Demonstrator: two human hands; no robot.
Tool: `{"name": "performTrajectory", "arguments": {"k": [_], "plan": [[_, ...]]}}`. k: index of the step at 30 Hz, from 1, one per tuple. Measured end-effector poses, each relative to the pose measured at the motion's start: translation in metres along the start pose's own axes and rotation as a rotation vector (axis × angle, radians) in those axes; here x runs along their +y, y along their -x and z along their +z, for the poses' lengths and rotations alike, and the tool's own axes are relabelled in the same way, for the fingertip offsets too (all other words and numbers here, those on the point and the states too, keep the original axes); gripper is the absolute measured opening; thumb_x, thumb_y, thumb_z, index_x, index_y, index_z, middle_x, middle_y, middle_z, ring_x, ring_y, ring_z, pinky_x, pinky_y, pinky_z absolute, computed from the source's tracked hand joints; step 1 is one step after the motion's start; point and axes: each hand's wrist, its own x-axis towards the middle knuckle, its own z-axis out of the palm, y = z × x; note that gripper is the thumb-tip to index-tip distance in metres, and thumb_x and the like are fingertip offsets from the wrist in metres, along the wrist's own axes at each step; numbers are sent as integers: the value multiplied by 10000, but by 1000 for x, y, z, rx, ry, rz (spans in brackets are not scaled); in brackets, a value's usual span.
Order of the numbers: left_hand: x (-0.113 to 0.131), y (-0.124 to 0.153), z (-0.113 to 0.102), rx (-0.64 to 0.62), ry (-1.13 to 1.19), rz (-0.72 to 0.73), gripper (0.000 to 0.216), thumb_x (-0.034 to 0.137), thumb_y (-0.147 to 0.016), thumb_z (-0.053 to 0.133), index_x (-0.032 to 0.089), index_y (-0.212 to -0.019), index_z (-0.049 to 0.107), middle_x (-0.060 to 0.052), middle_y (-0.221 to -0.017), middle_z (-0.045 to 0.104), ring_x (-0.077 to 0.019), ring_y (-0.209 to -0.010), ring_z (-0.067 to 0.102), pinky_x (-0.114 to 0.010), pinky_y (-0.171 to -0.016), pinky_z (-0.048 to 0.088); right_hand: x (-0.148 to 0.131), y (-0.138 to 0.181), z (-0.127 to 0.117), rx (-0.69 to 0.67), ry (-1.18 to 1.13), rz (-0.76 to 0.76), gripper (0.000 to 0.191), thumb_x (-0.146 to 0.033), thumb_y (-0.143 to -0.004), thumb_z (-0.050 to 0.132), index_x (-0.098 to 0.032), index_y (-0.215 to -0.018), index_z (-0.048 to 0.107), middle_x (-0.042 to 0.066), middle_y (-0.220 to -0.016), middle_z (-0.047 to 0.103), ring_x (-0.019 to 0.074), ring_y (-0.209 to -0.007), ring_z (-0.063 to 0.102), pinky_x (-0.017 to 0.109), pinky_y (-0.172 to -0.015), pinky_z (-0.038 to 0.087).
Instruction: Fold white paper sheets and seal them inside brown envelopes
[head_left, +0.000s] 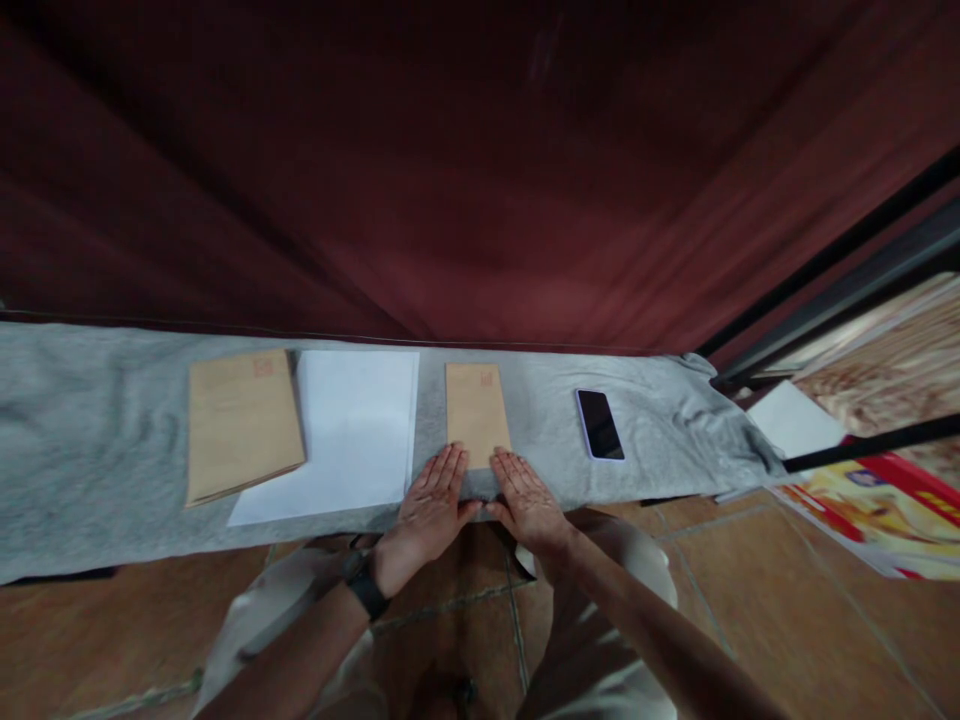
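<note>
A brown paper envelope [476, 410] with a small red print at its upper right lies flat in front of me. My left hand [433, 505] rests palm down, fingers stretched out, its fingertips on the envelope's lower left corner. On the lower right corner are the fingertips of my right hand [531, 500], also flat with fingers extended. Both thumbs point inward near the cloth's front edge. To the left, white paper sheets [360, 430] lie partly under a stack of brown envelopes [241, 425].
A grey cloth [525, 375] covers the narrow surface. On it, right of the hands, lies a phone [600, 425] with a dark screen. A dark red curtain [480, 200] hangs behind. Black metal bars [870, 445] and a colourful printed box [870, 510] are at the right.
</note>
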Motion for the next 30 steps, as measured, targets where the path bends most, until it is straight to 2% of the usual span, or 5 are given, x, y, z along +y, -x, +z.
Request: {"name": "performTrajectory", "arguments": {"k": [5, 10, 17, 24, 30], "plan": [[6, 3, -9, 6, -14, -94, 707, 485, -972, 471, 27, -1508, 420, -233, -1604, 374, -338, -1516, 322, -488, -1210, 302, 0, 2, -2, 12, 36, 14, 720, -411, -1019, 499, -70, -1604, 255, 207, -1629, 328, 309, -1512, 342, 525, -1223, 368], [11, -12, -29, 70, 73, -177, 454, 352, -981, 490, 68, -1326, 569, -240, -1379, 609, -344, -1314, 557, -488, -1092, 434, -1, -8, -1, 33, 75, 63, 494, -271, -1028, 474, -107, -1494, 494, 171, -1532, 506, 278, -1426, 477, 484, -1224, 363], [8, -39, -38, 86, 351, -408, 500, 177, -880, 602, 129, -1365, 491, -152, -1160, 673, -276, -1092, 653, -380, -935, 509, -10, -23, -4, 15, 180, 139, 356, -215, -1025, 484, -137, -1335, 641, 155, -1372, 650, 274, -1239, 606, 443, -1087, 462], [-3, -61, -41, 89, 987, -582, 666, 154, -772, 650, 108, -1404, 446, -17, -790, 691, -216, -758, 681, -306, -705, 498, -25, -36, -17, -70, 256, 223, 297, -220, -1027, 503, -159, -1290, 627, 149, -1275, 676, 257, -1053, 650, 398, -914, 521], [19, -66, -56, 94, 1526, -419, 701, 284, -750, 741, 174, -1389, 476, -5, -850, 714, -168, -729, 672, -273, -670, 510, -29, -51, -34, -72, 184, 362, 276, -214, -1030, 478, -168, -1267, 612, 136, -1193, 692, 225, -970, 681, 320, -767, 546]]}}
